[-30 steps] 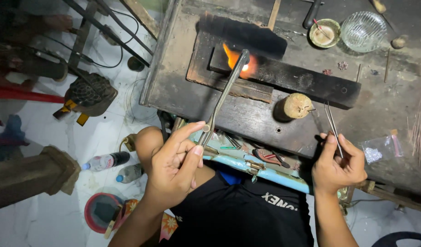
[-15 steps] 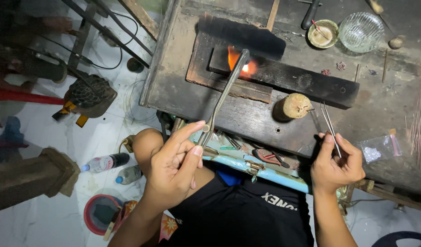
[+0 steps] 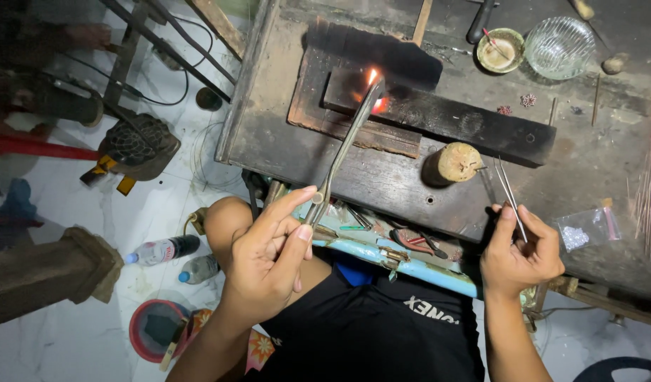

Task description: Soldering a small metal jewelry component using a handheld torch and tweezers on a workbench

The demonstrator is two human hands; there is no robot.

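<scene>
Presently: left hand (image 3: pixel 269 258) clamped on a long metal torch pipe (image 3: pixel 345 145), its tip flaming over a charred black block (image 3: pixel 439 117) on the dark wooden surface (image 3: pixel 601 163). Right hand (image 3: pixel 520 255) pinches slim tweezers (image 3: pixel 511 194), tips apparently empty, beside a round wooden peg (image 3: pixel 458 161). Glass bowl (image 3: pixel 559 46) far right.

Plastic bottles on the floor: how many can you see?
2. The dark-capped bottle lies beside the person's knee; the smaller bottle lies just right of it, touching. Others may be hidden under the bench.
</scene>
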